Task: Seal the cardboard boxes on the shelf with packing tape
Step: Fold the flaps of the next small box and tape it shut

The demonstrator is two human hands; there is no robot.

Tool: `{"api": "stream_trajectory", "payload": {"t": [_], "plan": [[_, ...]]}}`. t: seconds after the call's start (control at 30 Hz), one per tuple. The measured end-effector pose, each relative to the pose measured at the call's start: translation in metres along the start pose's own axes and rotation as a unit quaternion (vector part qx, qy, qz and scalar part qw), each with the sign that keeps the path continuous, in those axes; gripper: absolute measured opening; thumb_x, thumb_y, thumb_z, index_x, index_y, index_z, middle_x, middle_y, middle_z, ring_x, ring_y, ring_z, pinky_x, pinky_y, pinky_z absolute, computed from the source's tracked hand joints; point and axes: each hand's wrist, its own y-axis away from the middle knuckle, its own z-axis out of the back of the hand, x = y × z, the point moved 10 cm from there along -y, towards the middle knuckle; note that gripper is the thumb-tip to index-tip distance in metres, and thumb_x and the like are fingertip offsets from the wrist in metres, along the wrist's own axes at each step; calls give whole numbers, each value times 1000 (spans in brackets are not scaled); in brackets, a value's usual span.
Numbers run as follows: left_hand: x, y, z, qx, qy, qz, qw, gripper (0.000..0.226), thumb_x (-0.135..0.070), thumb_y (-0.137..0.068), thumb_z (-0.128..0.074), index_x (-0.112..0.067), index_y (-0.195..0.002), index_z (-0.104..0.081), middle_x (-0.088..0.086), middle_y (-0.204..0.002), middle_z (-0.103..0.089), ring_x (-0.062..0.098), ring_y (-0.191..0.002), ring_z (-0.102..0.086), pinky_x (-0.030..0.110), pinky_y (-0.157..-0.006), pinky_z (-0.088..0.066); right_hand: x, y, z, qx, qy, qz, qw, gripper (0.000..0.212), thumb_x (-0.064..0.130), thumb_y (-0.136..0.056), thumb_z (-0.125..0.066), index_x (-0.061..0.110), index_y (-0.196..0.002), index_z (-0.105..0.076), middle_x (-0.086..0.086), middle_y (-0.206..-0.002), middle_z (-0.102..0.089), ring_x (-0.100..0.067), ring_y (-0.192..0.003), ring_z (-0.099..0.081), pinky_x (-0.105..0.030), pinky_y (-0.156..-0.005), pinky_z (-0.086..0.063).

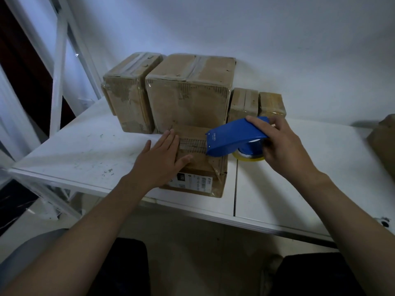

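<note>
- The small box (203, 167) I am sealing is sitting at the near edge of the shelf (85, 150), about midway along it. Its white label (190, 181) is facing me on the front side, and clear tape is wrinkling over its near right corner.
- My left grip (162, 159) is lying spread and flat on the left part of the box's top, fingers straight and together, thumb reaching out across the cardboard.
- My right grip (282, 146) is curling round the rear of the blue tape dispenser (233, 137), fingers over its top, thumb tucked underneath.
- The dispenser's nose is pointing left over the right half of the box's top; I cannot tell whether it is touching.
- The yellowish tape roll (249, 158) is showing under the dispenser, just beside the box's right side.
- Right behind the small box a large box (190, 90) is standing, with a tall box (128, 92) close on its left, both taped.
- Two little boxes (243, 103) (271, 103) are sitting side by side toward the far edge, by the wall.
- A brown bundle (382, 137) is showing at the shelf's right end, cut off by the frame.
- A white upright post (59, 60) is rising behind the far left corner.
</note>
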Motion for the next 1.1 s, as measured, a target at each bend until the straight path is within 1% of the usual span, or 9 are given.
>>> {"api": "stream_trajectory", "payload": {"t": [0.1,0.2,0.27,0.4,0.53,0.67,0.83,0.97,1.1], "plan": [[-2,0,1,4,-13,0,1000,97,-76,-84,2,-16,-160,-2,0,-168,6,13,-153,9,51,-124,-1,0,-1,-2,0,12,-16,1000,77,-6,-88,-57,36,-150,-40,-6,-132,-42,-24,-98,-52,-34,-78,-51],[-6,-3,3,3,-38,-2,999,99,-77,-82,5,-17,-160,-4,2,-168,5,16,-154,9,54,-123,1,5,-4,-2,-4,39,-20,999,78,-6,-88,-58,37,-150,-40,-7,-132,-43,-29,-105,-53,-40,-76,-54],[-19,-4,4,0,-44,-28,999,98,-77,-81,7,-19,-160,-6,1,-168,4,18,-154,8,55,-123,2,8,-5,-1,-7,57,-19,998,77,-5,-88,-59,37,-150,-40,-8,-133,-44,-29,-108,-52,-38,-75,-51],[-36,-8,0,11,-34,-61,998,100,-77,-79,9,-19,-159,-6,1,-168,3,17,-154,6,48,-125,0,12,-7,-1,-4,78,-11,997,77,-5,-88,-59,36,-150,-40,-9,-132,-45,-30,-108,-51,-33,-71,-44],[-27,-13,-8,12,-37,-47,998,111,-84,-77,14,-11,-159,-2,8,-167,5,18,-154,5,41,-126,0,10,-8,-3,-1,66,-14,998,77,-4,-89,-59,38,-150,-39,-8,-134,-44,-30,-107,-52,-35,-75,-47],[-21,-13,-8,14,-14,-17,1000,115,-84,-75,9,-4,-158,0,15,-166,5,23,-154,5,37,-125,2,6,-6,-3,-5,45,-24,999,78,-5,-89,-59,39,-150,-38,-6,-133,-43,-29,-107,-53,-40,-80,-53],[-19,-14,-8,17,1,-7,1000,118,-86,-74,8,-3,-158,1,16,-166,5,23,-154,5,35,-123,2,5,-5,-2,-9,41,-21,999,78,-5,-88,-59,40,-149,-40,-6,-132,-44,-29,-104,-54,-44,-77,-55],[-18,-15,-10,13,-11,3,1000,122,-89,-72,11,-3,-158,1,16,-166,5,23,-154,4,36,-125,1,-8,-3,9,-20,43,-37,998,76,-5,-87,-57,39,-147,-44,-4,-131,-46,-29,-102,-53,-39,-73,-51],[-18,-16,-10,11,-11,7,1000,125,-89,-68,14,-5,-158,0,14,-166,4,23,-154,4,36,-124,1,-18,6,13,-17,37,-34,999,77,-4,-87,-58,39,-148,-42,-2,-130,-45,-21,-98,-50,-36,-70,-50]]}}
